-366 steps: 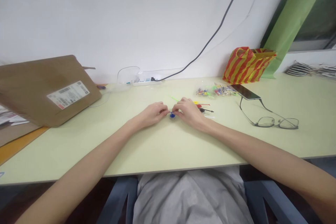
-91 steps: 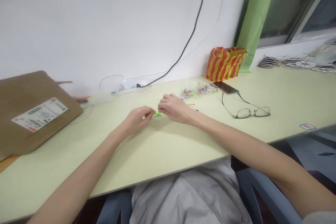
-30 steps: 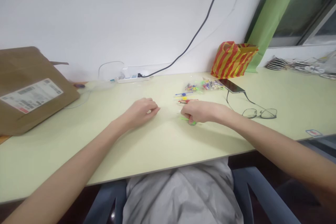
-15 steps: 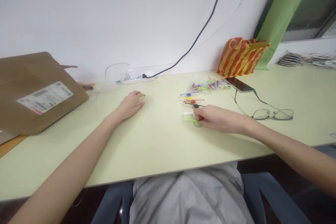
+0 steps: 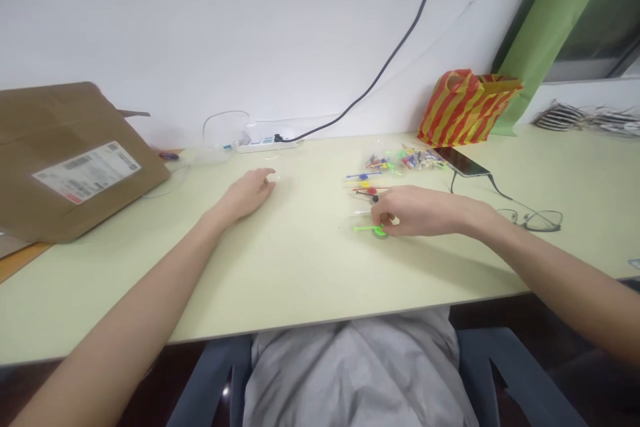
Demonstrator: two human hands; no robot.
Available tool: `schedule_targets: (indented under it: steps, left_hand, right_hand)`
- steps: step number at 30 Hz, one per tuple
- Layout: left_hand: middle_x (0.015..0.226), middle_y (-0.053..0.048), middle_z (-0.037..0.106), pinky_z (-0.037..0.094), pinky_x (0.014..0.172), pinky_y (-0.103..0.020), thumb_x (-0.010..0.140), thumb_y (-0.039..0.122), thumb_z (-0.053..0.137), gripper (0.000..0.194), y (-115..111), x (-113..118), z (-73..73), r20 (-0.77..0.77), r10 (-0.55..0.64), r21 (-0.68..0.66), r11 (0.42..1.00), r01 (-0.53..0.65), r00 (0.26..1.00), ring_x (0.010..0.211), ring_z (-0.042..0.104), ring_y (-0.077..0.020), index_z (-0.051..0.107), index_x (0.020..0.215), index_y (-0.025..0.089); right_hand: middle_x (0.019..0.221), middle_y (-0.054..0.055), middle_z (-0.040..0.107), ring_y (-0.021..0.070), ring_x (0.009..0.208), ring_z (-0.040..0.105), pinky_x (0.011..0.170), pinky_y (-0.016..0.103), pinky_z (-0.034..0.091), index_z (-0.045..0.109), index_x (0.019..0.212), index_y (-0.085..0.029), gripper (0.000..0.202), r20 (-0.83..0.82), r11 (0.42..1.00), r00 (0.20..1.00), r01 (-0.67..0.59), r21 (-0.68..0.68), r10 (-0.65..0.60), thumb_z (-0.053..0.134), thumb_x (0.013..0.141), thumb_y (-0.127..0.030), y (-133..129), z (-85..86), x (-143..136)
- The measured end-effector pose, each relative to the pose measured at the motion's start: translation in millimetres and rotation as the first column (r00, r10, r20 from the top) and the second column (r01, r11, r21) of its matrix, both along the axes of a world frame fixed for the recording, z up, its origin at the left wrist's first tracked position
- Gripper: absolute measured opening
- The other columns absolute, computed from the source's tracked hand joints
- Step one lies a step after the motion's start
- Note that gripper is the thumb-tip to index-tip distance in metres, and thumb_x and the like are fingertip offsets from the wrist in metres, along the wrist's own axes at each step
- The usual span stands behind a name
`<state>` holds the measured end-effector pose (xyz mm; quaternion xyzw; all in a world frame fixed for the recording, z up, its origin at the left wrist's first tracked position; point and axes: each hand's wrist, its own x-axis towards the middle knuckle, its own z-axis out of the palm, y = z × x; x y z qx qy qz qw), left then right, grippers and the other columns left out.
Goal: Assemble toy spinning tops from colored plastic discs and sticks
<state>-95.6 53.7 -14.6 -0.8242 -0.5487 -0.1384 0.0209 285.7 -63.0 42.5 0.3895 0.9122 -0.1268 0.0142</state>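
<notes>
My left hand [image 5: 247, 192] rests on the tabletop, thumb and forefinger apart. Near its fingertips is a faint shiny glint that I cannot make out. To the right, my right hand [image 5: 407, 210] is bent down with its fingertips pinched at the round end of a green plastic arrow spinner [image 5: 366, 228]. A white arrow [image 5: 361, 213] lies just beyond it, partly hidden by the fingers. Farther back in the same column lie a black arrow spinner [image 5: 364, 193], a red one [image 5: 371, 190], a yellow one [image 5: 365, 184] and a blue one [image 5: 363, 176].
Clear bags of small coloured pieces [image 5: 417, 159] lie behind the column. A phone [image 5: 463, 163], glasses [image 5: 543, 220] and a red-yellow striped bag [image 5: 467, 110] are on the right. At left stands a cardboard parcel [image 5: 65, 147]. A power strip [image 5: 263, 145] sits by the wall.
My right hand has arched up slightly, opening a gap behind its fingertips, still at the green spinner. My left thumb and forefinger have drawn closer together. The view has shifted slightly.
</notes>
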Motion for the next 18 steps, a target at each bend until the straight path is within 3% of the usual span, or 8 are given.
schedule_targets:
  steps: [3, 5, 11, 15, 18]
  left_hand:
    - [0.087, -0.005, 0.069, 0.045, 0.075, -0.034, 0.1, 0.044, 0.036, 0.04, -10.9, 12.5, 5.4, 0.049, 0.035, 0.013, 0.999, -0.036, 0.998, 0.082, 0.064, -0.0238, 0.056, 0.128, 0.024]
    - [0.084, -0.004, 0.068, 0.044, 0.071, -0.034, 0.099, 0.042, 0.039, 0.036, -14.9, 19.3, 6.2, 0.049, 0.039, 0.028, 0.999, -0.04, 0.998, 0.078, 0.063, -0.0232, 0.058, 0.124, 0.024]
    - [0.127, -0.014, 0.061, 0.045, 0.098, -0.044, 0.096, 0.044, 0.042, 0.045, -10.6, 20.3, 1.5, -0.007, 0.064, 0.115, 0.991, -0.062, 0.998, 0.118, 0.057, -0.032, 0.057, 0.132, 0.021]
    - [0.148, -0.016, 0.05, 0.036, 0.112, -0.049, 0.097, 0.053, 0.039, 0.063, -3.5, 12.3, -5.7, -0.07, 0.049, 0.006, 0.999, -0.048, 0.996, 0.136, 0.047, -0.035, 0.044, 0.148, 0.017]
    - [0.15, -0.015, 0.05, 0.037, 0.112, -0.046, 0.096, 0.046, 0.038, 0.061, -2.3, 9.6, -6.0, -0.089, 0.019, -0.07, 0.997, -0.025, 0.996, 0.136, 0.049, -0.0335, 0.042, 0.149, 0.016]
  right_hand:
    - [0.077, 0.002, 0.068, 0.0161, 0.067, 0.057, 0.06, 0.027, 0.035, 0.069, 0.08, -0.019, 0.012, -0.056, 0.996, 0.998, -0.029, -0.081, 0.025, 0.062, 0.075, -0.011, 5.7, 0.5, -0.6]
    - [0.077, 0.002, 0.067, 0.0159, 0.067, 0.057, 0.06, 0.026, 0.036, 0.069, 0.08, -0.018, 0.012, -0.098, 0.995, 0.995, -0.031, -0.099, 0.021, 0.062, 0.074, -0.012, 6.2, -2.8, 0.3]
    - [0.082, 0.003, 0.069, 0.0177, 0.074, 0.061, 0.069, 0.028, 0.044, 0.069, 0.084, -0.019, 0.013, -0.272, 0.995, 0.962, -0.002, -0.103, -0.026, 0.062, 0.074, -0.016, -0.2, 2.4, 14.2]
    - [0.085, 0.005, 0.07, 0.0197, 0.081, 0.062, 0.077, 0.031, 0.047, 0.07, 0.086, -0.021, 0.01, -0.448, 0.993, 0.887, 0.118, -0.015, -0.112, 0.065, 0.079, -0.025, -1.8, 15.7, 26.4]
    - [0.083, 0.004, 0.07, 0.0173, 0.076, 0.061, 0.073, 0.028, 0.047, 0.07, 0.086, -0.019, 0.01, -0.409, 0.995, 0.91, 0.031, -0.098, -0.069, 0.063, 0.08, -0.024, -0.5, 12.3, 24.9]
